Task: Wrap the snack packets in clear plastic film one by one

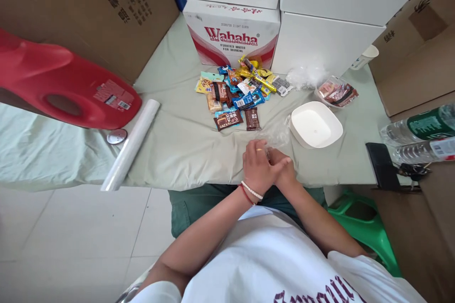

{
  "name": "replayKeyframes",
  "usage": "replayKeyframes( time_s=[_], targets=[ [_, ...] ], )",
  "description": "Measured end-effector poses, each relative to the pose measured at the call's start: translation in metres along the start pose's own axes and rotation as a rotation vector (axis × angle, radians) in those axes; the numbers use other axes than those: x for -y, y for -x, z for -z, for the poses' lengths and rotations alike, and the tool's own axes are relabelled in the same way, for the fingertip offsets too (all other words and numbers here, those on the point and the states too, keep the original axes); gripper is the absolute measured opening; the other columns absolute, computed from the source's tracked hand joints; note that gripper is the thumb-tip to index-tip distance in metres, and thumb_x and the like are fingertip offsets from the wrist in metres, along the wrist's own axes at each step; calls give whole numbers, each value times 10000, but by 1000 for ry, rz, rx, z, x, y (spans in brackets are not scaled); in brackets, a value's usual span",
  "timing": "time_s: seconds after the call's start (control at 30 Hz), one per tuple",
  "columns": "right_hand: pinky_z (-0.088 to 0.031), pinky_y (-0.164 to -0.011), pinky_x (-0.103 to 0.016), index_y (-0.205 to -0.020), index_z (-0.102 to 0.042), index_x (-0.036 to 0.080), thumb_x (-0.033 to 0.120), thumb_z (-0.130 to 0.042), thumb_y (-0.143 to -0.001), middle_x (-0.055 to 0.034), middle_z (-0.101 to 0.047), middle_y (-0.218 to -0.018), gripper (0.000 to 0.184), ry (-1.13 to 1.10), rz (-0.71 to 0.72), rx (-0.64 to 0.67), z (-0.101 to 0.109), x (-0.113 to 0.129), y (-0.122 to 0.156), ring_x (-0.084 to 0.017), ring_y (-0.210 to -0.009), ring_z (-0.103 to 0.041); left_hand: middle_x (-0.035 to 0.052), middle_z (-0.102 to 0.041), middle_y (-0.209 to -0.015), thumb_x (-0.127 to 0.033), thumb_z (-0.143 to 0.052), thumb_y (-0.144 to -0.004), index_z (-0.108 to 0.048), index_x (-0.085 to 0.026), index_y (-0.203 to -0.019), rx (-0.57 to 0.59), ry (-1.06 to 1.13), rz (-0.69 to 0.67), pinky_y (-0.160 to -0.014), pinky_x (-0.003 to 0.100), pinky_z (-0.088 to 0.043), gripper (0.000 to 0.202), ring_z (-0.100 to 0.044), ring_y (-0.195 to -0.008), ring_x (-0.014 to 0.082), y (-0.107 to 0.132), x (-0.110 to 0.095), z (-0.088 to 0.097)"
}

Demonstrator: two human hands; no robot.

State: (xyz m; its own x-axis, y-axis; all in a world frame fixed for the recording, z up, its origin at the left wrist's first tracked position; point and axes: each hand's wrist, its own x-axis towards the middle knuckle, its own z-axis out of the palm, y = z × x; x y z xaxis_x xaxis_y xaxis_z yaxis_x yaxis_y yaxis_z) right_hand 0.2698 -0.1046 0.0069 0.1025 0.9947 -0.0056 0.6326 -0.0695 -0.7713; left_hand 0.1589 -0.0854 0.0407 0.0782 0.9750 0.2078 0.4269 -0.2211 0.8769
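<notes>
Both hands meet at the front edge of the cloth-covered table. My left hand lies partly over my right, fingers curled and thumb reaching across. Most of the fingers of my right hand are hidden behind it. Crumpled clear plastic film comes out from between the two closed hands and spreads on the cloth; anything inside it is too covered to name. Just beyond lie a brown snack packet and a cocoa packet. To the right stands a white square bowl with nothing in it.
A pile of wrapped snacks sits before the Wahaha carton. At left are a roll of film and a red jug. A clear tub, plastic bottles and a black phone occupy the right.
</notes>
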Motion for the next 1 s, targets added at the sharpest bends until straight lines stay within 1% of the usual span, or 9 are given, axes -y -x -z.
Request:
replayKeyframes(
  time_s=[0.13, 0.23, 0.4, 0.47, 0.57, 0.63, 0.7, 0.83, 1.0],
  targets=[
    [-410, -629, -307, -874, -680, 246, 408, -570, -932, -19, -647, -704, 204, -94, -147, -33, 9, -4, 2, -194, -655, -580, 30, -637, -904, -355, -760, -758, -609, -219, -834, -67, 521, 486, -817, 360, -569, 217, -626, -903, 197, -35, 33, 23],
    [-441, -603, -286, -830, -670, 232, 528, -673, -844, 17, -612, -659, 296, -469, -307, -8, 15, -10, -2, -164, -618, -561, -3, -618, -874, -343, -734, -726, -591, -215, -846, -106, 673, 657, -702, 308, -578, 227, -605, -785, 145, -46, 55, 61],
    [-584, -746, -312, -834, -686, 219, 535, -909, -611, -19, -735, -868, 446, -958, -527, 51, 28, -15, -11, -186, -821, -703, 4, -621, -883, -266, -771, -645, -568, -197, -843, -146, 835, 890, -734, 305, -581, 291, -652, -818, 150, -36, 76, 104],
    [-602, -765, -320, -853, -709, 211, 513, -942, -576, -36, -750, -890, 471, -1003, -575, 89, 31, -15, -13, -190, -837, -720, 17, -627, -926, -251, -753, -655, -572, -202, -884, -270, 604, 770, -753, 307, -568, 296, -661, -872, 168, -26, 79, 113],
    [-607, -773, -319, -850, -730, 204, 487, -944, -579, -37, -751, -878, 446, -954, -565, 97, 30, -14, -14, -179, -811, -716, 43, -635, -1037, -186, -689, -690, -594, -212, -1018, -480, 49, 230, -843, 355, -552, 342, -641, -964, 194, -15, 71, 119],
    [-606, -799, -326, -828, -732, 205, 479, -919, -603, -25, -743, -864, 401, -895, -510, 94, 27, -13, -13, -174, -808, -705, 85, -659, -1152, -138, -618, -746, -614, -210, -1141, -340, -202, -202, -958, 413, -523, 402, -631, -1109, 235, -18, 60, 119],
    [-602, -821, -340, -817, -731, 210, 477, -880, -636, -15, -735, -855, 355, -836, -453, 97, 23, -12, -12, -176, -811, -690, 114, -664, -1309, -80, -538, -795, -613, -222, -1273, -37, -360, -508, -1028, 445, -477, 505, -605, -1232, 257, -32, 48, 115],
    [-598, -849, -375, -808, -724, 220, 467, -814, -672, -14, -727, -849, 296, -749, -398, 114, 21, -10, -10, -196, -825, -675, 115, -675, -1395, -31, -478, -858, -603, -254, -1405, 425, -726, -599, -910, 443, -450, 604, -632, -1130, 273, -76, 43, 101],
    [-594, -875, -375, -785, -723, 225, 419, -842, -634, -2, -713, -832, 273, -808, -408, 98, 24, -13, -6, -196, -843, -674, 107, -746, -910, -213, -528, -987, -747, -210, -1096, 460, -876, -589, -798, 436, -435, 245, -628, -952, 286, -81, 64, 125]
  ],
)
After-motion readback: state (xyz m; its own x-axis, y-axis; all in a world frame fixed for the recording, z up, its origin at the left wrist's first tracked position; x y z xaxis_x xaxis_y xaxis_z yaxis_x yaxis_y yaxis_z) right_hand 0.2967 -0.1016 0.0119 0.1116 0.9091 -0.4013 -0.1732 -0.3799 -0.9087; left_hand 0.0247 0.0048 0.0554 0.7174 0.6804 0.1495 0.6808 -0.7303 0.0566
